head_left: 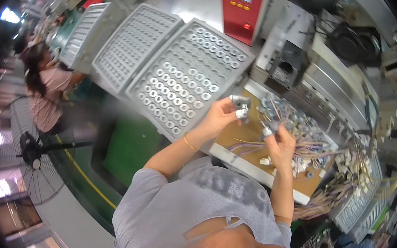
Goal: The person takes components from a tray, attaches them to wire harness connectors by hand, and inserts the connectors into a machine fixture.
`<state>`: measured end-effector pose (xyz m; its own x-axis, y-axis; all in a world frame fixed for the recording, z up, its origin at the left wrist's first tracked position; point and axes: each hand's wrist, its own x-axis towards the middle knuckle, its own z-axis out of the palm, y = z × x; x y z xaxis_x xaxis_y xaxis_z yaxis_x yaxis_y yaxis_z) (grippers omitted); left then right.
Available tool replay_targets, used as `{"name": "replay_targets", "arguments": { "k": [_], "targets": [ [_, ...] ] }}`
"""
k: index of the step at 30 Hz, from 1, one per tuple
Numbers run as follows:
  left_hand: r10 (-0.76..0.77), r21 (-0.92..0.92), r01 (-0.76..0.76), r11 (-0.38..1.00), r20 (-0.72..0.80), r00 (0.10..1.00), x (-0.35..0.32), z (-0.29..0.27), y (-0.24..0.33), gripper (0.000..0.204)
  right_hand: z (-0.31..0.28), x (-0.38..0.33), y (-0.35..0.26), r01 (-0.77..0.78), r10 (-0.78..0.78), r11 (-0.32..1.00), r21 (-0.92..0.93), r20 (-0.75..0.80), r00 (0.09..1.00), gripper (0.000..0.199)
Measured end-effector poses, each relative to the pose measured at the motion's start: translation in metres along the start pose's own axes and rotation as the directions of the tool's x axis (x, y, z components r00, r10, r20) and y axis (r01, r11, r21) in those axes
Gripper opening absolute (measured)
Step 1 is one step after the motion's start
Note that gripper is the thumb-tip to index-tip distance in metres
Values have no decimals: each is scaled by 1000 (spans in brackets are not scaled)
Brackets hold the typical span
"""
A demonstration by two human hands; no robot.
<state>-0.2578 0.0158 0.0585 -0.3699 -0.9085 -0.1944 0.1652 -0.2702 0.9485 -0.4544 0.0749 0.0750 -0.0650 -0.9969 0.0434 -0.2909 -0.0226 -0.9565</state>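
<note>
My left hand (220, 118) is closed around small silver cylindrical metal parts (241, 113) at the near edge of the bench; how many it holds I cannot tell. A little to the right, my right hand (280, 145) pinches another small grey and silver cylindrical part (268, 131) between thumb and fingers. The two hands are apart, above a brown work board (246, 133) with a white edge. Just beyond and beside my right hand lies a heap of similar grey parts (299, 121) with purple and yellow wires (253, 147) trailing from it.
Left of my hands, a grey tray (180, 62) holds rows of round metal parts, beside another grey tray (137, 41). A red machine (244, 13) and metal fixtures (288, 61) stand behind. Far left are a fan (33, 151) and a co-worker (49, 85). Wire bundles (335, 194) hang at right.
</note>
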Motion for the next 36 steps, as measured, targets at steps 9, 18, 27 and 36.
{"name": "replay_targets", "arguments": {
  "k": [9, 18, 27, 36],
  "targets": [
    [-4, -171, 21, 985, 102, 995, -8, 28, 1, 32, 1, 5, 3, -60, 56, 987, 147, 27, 998, 6],
    [8, -165, 9, 986, 102, 995, -13, 33, -4, 33, 2, 1, -7, -39, 40, 968, 249, -2, 999, 2],
    [65, -142, -39, 989, 183, 981, -8, 34, 1, 33, -2, 7, -3, -78, 69, 968, 239, 43, 997, 3],
    [346, 171, -387, 906, 228, 910, -12, 33, 2, 25, -6, 0, -18, 75, -70, 996, -45, 111, 991, 16]
  ]
}}
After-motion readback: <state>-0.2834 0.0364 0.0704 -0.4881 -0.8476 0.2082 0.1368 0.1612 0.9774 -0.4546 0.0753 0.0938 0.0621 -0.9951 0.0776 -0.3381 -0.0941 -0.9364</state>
